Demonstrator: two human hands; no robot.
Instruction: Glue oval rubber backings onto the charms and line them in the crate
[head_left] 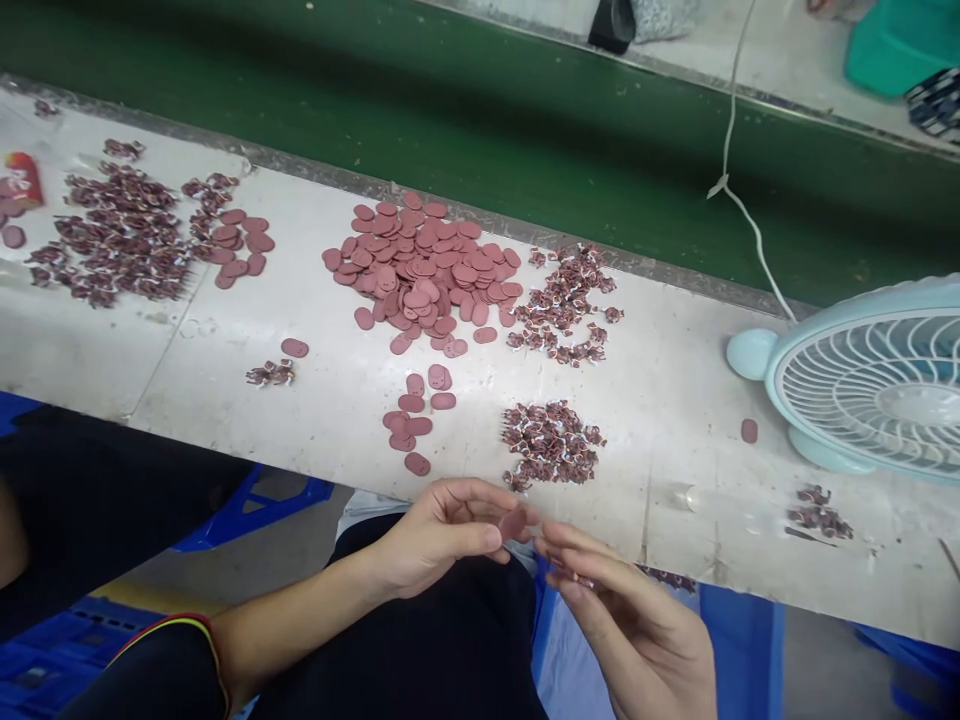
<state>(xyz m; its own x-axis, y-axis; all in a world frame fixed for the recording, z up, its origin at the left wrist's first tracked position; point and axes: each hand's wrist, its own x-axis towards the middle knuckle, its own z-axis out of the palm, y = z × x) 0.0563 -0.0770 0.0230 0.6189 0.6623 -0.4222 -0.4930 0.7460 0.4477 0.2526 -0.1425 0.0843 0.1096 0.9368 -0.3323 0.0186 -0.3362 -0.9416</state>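
Note:
Just over the table's near edge, my left hand [450,530] pinches a reddish-brown oval disc [513,523] between thumb and fingers. Close by on the right, my right hand [630,610] has its fingertips closed on a small brown figure [574,575], mostly hidden by the fingers. A heap of the same oval discs [427,265] lies at mid-table, with a few loose discs [409,425] nearer me. Two piles of small brown-and-white figures, a far one [566,305] and a near one [553,440], lie right of the discs.
A pale blue fan [877,380] stands at the right, its white cord [754,240] running up past the green strip [487,150]. More figures [124,235] lie at the left. A blue crate [739,650] is below the table edge. Another person's dark-clothed leg [112,500] is at left.

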